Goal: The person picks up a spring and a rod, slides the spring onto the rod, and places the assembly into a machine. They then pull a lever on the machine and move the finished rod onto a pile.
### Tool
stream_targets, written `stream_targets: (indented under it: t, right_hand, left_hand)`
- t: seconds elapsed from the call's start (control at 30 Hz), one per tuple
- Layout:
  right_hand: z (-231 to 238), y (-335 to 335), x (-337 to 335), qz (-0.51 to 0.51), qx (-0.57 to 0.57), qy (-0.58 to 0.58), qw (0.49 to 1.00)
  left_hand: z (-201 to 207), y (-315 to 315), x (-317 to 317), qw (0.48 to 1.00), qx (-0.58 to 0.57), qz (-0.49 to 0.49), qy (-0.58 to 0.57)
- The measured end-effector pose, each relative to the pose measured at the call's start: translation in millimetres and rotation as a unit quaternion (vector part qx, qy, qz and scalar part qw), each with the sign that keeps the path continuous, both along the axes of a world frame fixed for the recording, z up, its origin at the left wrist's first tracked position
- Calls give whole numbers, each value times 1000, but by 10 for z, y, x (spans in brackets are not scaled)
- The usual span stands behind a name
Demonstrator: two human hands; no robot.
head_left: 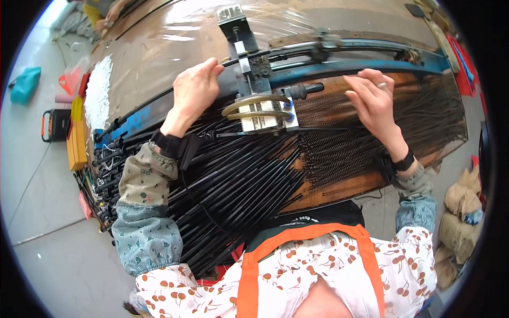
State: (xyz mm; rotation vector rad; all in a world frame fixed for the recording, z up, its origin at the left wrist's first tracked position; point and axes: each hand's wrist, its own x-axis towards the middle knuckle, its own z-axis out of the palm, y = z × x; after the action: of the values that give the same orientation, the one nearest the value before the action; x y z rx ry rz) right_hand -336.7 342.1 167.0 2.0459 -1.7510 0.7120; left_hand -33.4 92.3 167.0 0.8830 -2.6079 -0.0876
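Nearest the camera, below both wrists, lies a thick fan of black rods, too many and too overlapped to count. They spread down and to the left from under the left hand. Under and below the right hand lie rows of dark coiled springs on a brown board; these too cannot be counted.

The left hand's fingers are curled together, pinching a thin black wire that runs off to the right from the fingertips. The right hand's fingers are bent and slightly apart, with tips resting on the springs. Whether they grip one is hard to tell. One ring shows on that hand.

Between the two hands sits one metal clamp fixture with two curved brass-coloured bars. Just beyond the fingertips, one blue metal rail crosses the table.

Farther off, beyond the left hand, a heap of white pieces lies at the table edge. On the floor to the left stand one orange-and-black box and one teal bag. Tan sacks, cut off by the rim, sit at the far right.
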Motion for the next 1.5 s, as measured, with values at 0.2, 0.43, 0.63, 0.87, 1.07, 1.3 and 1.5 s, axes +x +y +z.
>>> stream_targets:
  t: [0.2, 0.43, 0.63, 0.87, 1.07, 1.3, 1.5]
  right_hand:
    - [-132, -128, 285, 49, 30, -47, 997]
    - [-532, -313, 270, 128, 54, -219, 966]
    - [-47, 36, 199, 6, 123, 8, 992]
    - [-359, 1535, 712, 154, 316, 18, 936]
    - [-240, 1337, 737, 124, 338, -165, 918]
    - [-441, 739, 1035, 200, 399, -110, 888]
    - [-419, 544, 861, 122, 377, -153, 905]
  left_hand:
    - [-9, 92, 29, 1000, 5, 4, -1]
    - [-187, -32, 67, 997, -46, -38, 46]
    - [-107, -427, 166, 959, -247, -124, -65]
    - [33, -737, 801, 888, -430, -2, -163]
    - [311, 1849, 769, 977, -164, -19, -136]
    - [-587, 3308, 974, 992, 49, 108, -41]
    - [-658, 3305, 1009, 992, 33, 115, -29]
